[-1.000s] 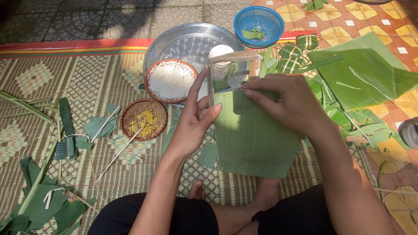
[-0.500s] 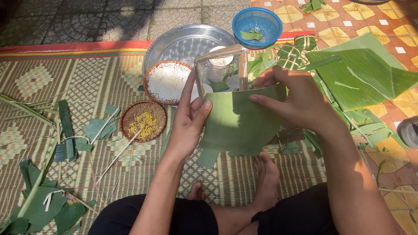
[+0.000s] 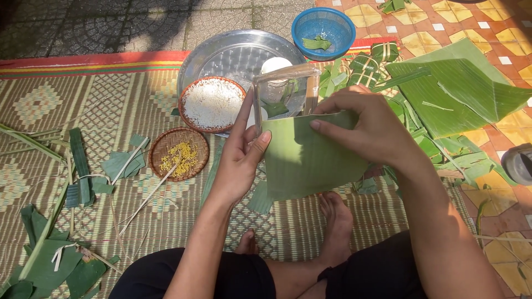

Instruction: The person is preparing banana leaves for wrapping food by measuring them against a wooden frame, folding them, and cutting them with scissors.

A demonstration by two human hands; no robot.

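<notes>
Unchanged: both hands (image 3: 310, 138) press leaf (image 3: 307, 160) against frame (image 3: 285, 91).

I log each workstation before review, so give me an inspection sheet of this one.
Surface: woven mat, tiled floor at right.
Job's things: folded green leaf against a square frame.
Clutter: rice bowl on metal tray, basket of yellow beans, blue basket, leaf scraps, large leaves, tied parcels.
Hands: left hand steadies the leaf's edge; right hand presses it.
Cables: nothing seen.
Surroundings: paved ground beyond the mat.
</notes>
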